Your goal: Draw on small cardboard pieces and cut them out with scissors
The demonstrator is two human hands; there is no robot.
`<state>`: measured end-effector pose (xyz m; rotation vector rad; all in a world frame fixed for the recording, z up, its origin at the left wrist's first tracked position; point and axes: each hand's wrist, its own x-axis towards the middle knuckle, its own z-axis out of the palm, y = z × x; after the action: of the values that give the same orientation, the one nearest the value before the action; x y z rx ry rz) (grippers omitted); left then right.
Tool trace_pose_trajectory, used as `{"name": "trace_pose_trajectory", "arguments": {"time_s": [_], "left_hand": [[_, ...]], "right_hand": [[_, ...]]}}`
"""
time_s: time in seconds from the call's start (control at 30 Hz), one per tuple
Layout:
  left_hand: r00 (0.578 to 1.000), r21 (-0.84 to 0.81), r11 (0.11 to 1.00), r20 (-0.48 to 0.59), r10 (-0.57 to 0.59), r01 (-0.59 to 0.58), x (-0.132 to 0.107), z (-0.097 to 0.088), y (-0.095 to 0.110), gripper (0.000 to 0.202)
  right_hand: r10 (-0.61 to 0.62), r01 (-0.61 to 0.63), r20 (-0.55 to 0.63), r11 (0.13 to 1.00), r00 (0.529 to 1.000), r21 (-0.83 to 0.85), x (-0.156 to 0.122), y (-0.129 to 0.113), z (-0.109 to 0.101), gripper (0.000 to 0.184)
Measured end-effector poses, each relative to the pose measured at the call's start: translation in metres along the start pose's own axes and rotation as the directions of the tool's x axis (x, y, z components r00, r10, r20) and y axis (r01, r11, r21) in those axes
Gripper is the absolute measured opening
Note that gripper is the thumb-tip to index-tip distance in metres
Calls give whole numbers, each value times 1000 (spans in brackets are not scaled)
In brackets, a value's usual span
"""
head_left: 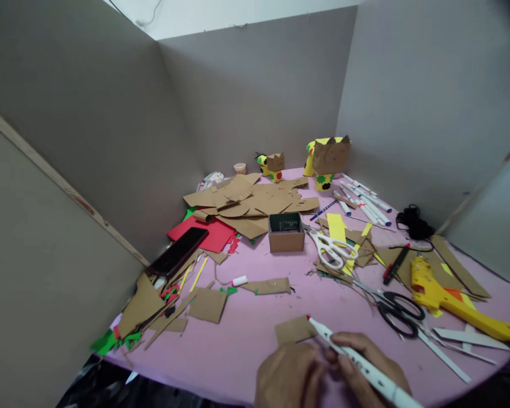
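And here, well in front of the small box, both hands are busy over a cardboard piece lying on the counter! The right hand has its fingers closed around a white marker, gripped low on the barrel like a pen, presumably for fine control, and slanted so the red tip reaches the piece's far edge; whether it actually touches is too close to call. Over to the left hand: curled at the piece's near edge, likely to keep that light scrap from sliding, though whether its fingers pinch or merely press cannot be told. Between box and hands, towards the left, lies a loose pen cap, perhaps set within easy reach. Just right of the box, the white scissors rest among offcuts; nearer the person on that side come the black scissors, then, farther right, a yellow glue gun, handle towards the person, a handy way round for grabbing. Behind the box, flat cardboard sheets lie heaped, and beyond them two yellow figures stand upright, probably parked there out of the working area.
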<state>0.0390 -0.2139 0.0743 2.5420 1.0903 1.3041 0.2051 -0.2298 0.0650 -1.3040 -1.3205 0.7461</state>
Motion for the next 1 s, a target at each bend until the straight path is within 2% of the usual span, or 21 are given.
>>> {"name": "trace_pose_trajectory", "arguments": {"time_s": [0.03, 0.1, 0.2, 0.33, 0.47, 0.6, 0.77, 1.0], "left_hand": [[998, -2, 999, -11, -54, 54, -1, -5, -6, 21], [979, 52, 978, 10, -202, 202, -1, -16, -17, 18], [948, 158, 951, 140, -287, 264, 4, -27, -29, 21], [885, 212, 927, 292, -362, 310, 13, -28, -30, 23], [838, 186, 905, 343, -425, 383, 18, -29, -30, 23], [812, 138, 892, 374, -449, 429, 20, -32, -35, 25], [782, 94, 880, 422, -459, 465, 21, -35, -40, 25], [766, 74, 875, 452, -457, 479, 20, -36, -42, 29]], "right_hand": [[140, -139, -29, 989, 990, 48, 4, -6, 0, 27], [322, -325, 48, 931, 946, 164, 16, -18, 1, 33], [350, -404, 223, 868, 910, 287, 35, -29, 7, 31], [346, -416, 287, 877, 893, 240, 47, -27, 23, 27], [360, -442, 355, 877, 863, 186, 45, -16, 29, 22], [257, -291, 407, 956, 877, 24, 42, -12, 26, 19], [212, -198, 417, 977, 884, -76, 40, -17, 28, 16], [275, -227, 427, 961, 862, -160, 40, -16, 31, 18]]}}
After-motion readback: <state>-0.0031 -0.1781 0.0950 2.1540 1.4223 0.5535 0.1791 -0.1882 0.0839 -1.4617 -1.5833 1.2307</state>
